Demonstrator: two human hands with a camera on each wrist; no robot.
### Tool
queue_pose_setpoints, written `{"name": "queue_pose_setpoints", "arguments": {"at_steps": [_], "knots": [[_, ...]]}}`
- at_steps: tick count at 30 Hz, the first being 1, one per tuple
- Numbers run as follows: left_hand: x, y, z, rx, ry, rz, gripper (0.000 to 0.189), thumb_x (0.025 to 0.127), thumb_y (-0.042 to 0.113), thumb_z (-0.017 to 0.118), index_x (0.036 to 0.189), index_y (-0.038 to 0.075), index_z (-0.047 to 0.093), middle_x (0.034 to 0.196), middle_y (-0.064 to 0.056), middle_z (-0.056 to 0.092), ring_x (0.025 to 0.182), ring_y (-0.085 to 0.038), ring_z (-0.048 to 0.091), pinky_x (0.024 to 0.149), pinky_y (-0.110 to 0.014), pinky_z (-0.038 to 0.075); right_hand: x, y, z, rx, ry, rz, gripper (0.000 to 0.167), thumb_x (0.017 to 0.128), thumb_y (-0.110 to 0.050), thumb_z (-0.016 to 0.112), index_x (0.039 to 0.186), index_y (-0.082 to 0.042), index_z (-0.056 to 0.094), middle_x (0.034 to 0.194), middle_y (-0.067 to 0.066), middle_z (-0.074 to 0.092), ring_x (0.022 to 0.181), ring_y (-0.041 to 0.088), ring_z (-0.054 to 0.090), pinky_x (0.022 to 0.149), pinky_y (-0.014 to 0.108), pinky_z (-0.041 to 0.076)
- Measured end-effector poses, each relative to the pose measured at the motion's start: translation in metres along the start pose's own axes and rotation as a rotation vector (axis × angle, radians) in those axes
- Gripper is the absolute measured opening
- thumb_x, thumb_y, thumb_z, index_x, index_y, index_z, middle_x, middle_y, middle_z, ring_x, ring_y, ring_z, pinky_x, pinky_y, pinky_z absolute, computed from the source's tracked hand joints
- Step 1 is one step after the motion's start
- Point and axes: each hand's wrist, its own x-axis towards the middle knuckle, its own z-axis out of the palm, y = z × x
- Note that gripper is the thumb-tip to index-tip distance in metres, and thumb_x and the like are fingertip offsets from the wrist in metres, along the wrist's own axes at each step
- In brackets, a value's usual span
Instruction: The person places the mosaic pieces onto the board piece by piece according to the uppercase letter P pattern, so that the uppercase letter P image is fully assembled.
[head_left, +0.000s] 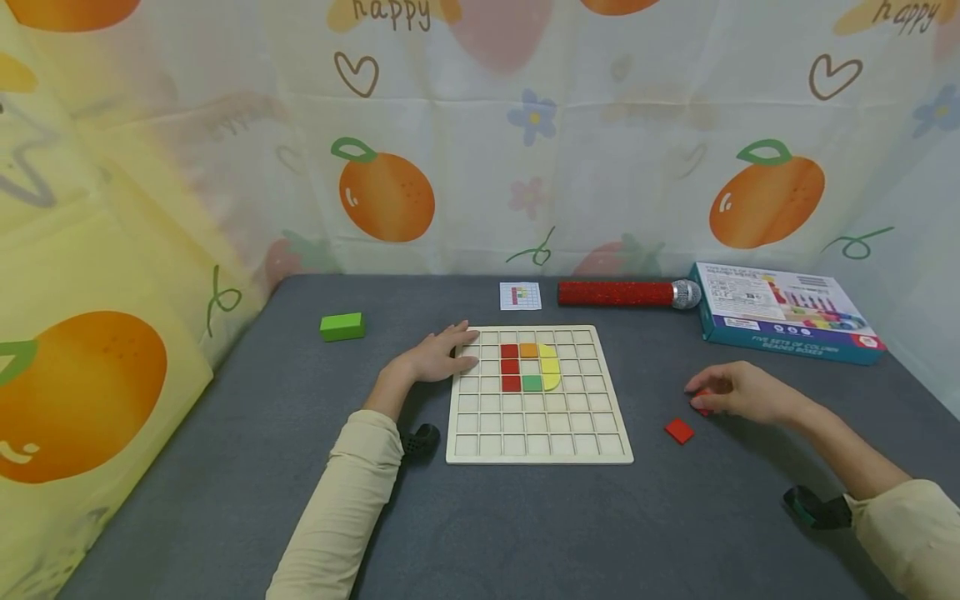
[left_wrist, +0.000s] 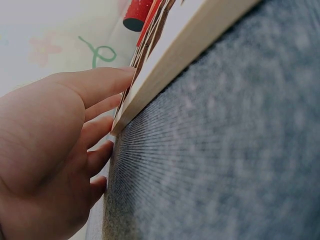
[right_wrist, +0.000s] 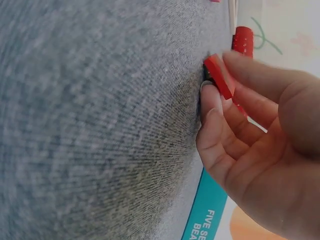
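Observation:
A cream grid board (head_left: 474,425) lies flat on the table. My left hand (head_left: 435,357) rests at its upper left edge, fingers extended; the left wrist view shows the thumb (left_wrist: 107,82) over the board's rim. On the board, red tiles (head_left: 510,367) form a column, with an orange tile (head_left: 528,351) and a green tile (head_left: 532,382) beside them and yellow tiles (head_left: 550,367) to their right. Right of the board, my right hand (head_left: 753,393) pinches a red tile (right_wrist: 218,77) between thumb and fingers, tilted close over the table. Another red tile (head_left: 678,431) lies just nearer.
Behind the board lie a small pattern card (head_left: 520,296) and a red microphone (head_left: 615,293). A flat box (head_left: 787,317) occupies the back right. Toward the back left sits a green block (head_left: 342,327). A printed curtain (head_left: 480,167) hangs along the table's far edge.

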Motion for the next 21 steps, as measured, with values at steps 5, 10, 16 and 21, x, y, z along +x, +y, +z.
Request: {"name": "queue_pose_setpoints", "arguments": {"at_steps": [5, 10, 16, 21], "knots": [[0.000, 0.000, 0.000, -0.006, -0.004, 0.007, 0.059, 0.101, 0.028, 0.050, 0.150, 0.003, 0.029, 0.157, -0.016, 0.012, 0.144, -0.031, 0.006, 0.113, -0.053, 0.002, -0.002, -0.003, -0.001, 0.044, 0.008, 0.050, 0.028, 0.093, -0.018, 0.064, 0.111, 0.003, 0.065, 0.088, 0.005, 0.062, 0.076, 0.018, 0.054, 0.064, 0.027, 0.048], [0.001, -0.001, 0.000, -0.012, -0.005, 0.001, 0.059, 0.100, 0.028, 0.050, 0.150, 0.005, 0.029, 0.157, -0.015, 0.012, 0.144, -0.030, 0.006, 0.113, -0.052, 0.001, -0.002, -0.006, -0.002, 0.129, 0.057, 0.087, 0.034, 0.092, -0.021, 0.066, 0.114, 0.005, 0.065, 0.098, 0.009, 0.067, 0.083, 0.021, 0.061, 0.071, 0.029, 0.054], [0.001, -0.001, 0.000, -0.006, -0.002, -0.005, 0.059, 0.100, 0.029, 0.050, 0.150, 0.005, 0.029, 0.157, -0.015, 0.012, 0.144, -0.030, 0.007, 0.113, -0.052, 0.002, 0.002, -0.013, -0.002, 0.210, 0.086, 0.175, 0.043, 0.090, -0.026, 0.068, 0.116, 0.007, 0.063, 0.100, 0.010, 0.069, 0.086, 0.021, 0.065, 0.073, 0.033, 0.056], [0.001, 0.000, 0.000, -0.007, -0.002, -0.019, 0.060, 0.100, 0.029, 0.051, 0.150, 0.006, 0.029, 0.157, -0.013, 0.012, 0.144, -0.029, 0.007, 0.113, -0.051, 0.002, 0.009, -0.016, 0.002, 0.302, 0.092, 0.188, 0.047, 0.090, -0.024, 0.069, 0.122, 0.009, 0.059, 0.103, 0.011, 0.068, 0.089, 0.020, 0.066, 0.076, 0.033, 0.056]]}}
